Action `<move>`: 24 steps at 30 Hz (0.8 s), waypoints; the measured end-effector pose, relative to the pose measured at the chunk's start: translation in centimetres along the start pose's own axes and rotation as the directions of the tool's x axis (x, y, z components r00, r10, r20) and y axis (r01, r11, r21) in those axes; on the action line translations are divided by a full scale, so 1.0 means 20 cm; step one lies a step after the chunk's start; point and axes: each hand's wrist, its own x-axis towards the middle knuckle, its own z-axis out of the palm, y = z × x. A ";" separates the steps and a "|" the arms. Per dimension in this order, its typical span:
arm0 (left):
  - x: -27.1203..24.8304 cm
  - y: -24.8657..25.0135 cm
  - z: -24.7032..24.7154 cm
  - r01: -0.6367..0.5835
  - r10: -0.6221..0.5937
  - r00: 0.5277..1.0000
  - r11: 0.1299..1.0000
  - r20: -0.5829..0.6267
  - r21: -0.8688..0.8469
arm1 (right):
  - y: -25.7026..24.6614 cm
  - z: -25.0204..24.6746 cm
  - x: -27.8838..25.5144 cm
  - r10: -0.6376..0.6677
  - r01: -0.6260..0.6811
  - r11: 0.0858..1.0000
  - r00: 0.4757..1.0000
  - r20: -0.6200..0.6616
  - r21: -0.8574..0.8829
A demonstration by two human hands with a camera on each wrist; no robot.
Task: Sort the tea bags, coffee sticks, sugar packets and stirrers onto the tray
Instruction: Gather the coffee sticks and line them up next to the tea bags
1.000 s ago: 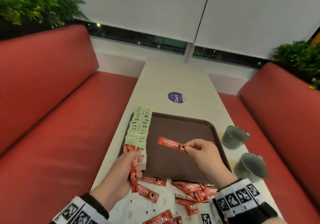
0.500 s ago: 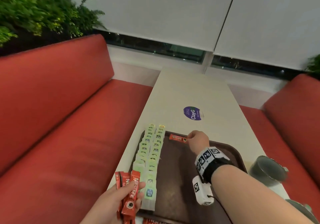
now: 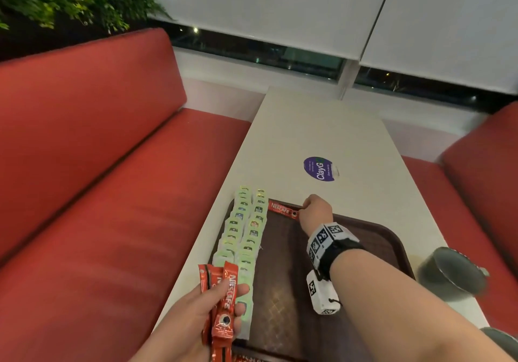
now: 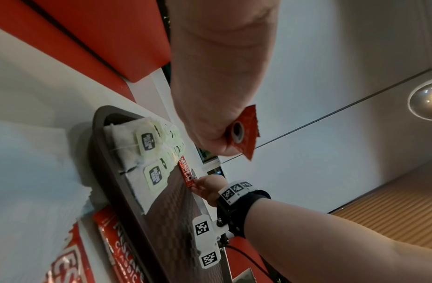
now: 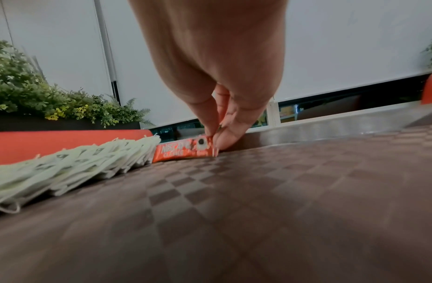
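Observation:
A brown tray (image 3: 372, 238) lies on the white table (image 3: 322, 126). Two rows of pale green tea bags (image 3: 246, 230) run along the tray's left side. My right hand (image 3: 314, 210) reaches to the tray's far edge and pinches the right end of a red coffee stick (image 3: 283, 209), which lies flat on the tray beside the far tea bags (image 5: 93, 159); the pinch shows in the right wrist view (image 5: 215, 139) on the stick (image 5: 181, 150). My left hand (image 3: 213, 305) hovers near the tray's near left corner, gripping a bunch of red coffee sticks (image 3: 224, 303).
A dark mug (image 3: 451, 272) stands right of the tray, with another at the frame's lower right corner (image 3: 501, 339). More red coffee sticks (image 4: 115, 243) lie on the table before the tray. A purple sticker (image 3: 321, 169) marks the far table. Red benches flank both sides.
My right hand carried the single coffee stick from the tray's middle to its far edge and set it down beside the tea bags. The left hand lifted slightly with its bunch.

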 end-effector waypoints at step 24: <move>0.05 -0.09 0.20 -0.262 0.259 0.965 0.951 0.040 0.163 | -0.02 -0.30 -1.03 -0.302 0.194 0.944 0.834 0.461 0.266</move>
